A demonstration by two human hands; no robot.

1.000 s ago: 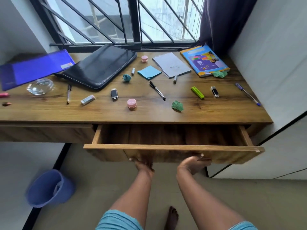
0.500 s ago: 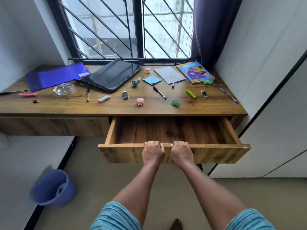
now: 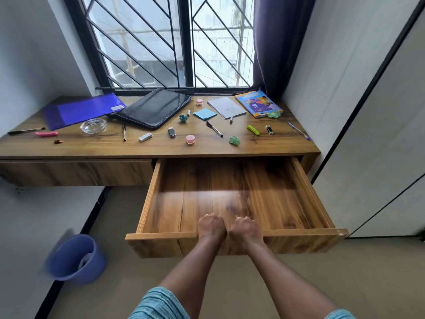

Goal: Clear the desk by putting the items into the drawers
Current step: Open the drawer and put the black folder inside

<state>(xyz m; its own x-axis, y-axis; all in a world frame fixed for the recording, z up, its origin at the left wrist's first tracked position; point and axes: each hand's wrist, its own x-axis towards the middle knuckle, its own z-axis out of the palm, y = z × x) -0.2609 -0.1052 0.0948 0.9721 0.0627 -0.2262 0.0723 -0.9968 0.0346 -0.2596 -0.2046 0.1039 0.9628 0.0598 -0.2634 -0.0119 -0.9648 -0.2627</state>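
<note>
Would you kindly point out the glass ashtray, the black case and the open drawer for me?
glass ashtray (image 3: 93,126), head view, centre of the dish.
black case (image 3: 153,107), head view, middle of its top face.
open drawer (image 3: 161,235), head view, front rim, near its left end.

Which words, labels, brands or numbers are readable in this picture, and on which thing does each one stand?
No text can be read for certain.
Book: print on the colourful cover, too small to read.
Purple folder: white label, blurred.
Notebook: small mark on the grey cover, too small to read.
</note>
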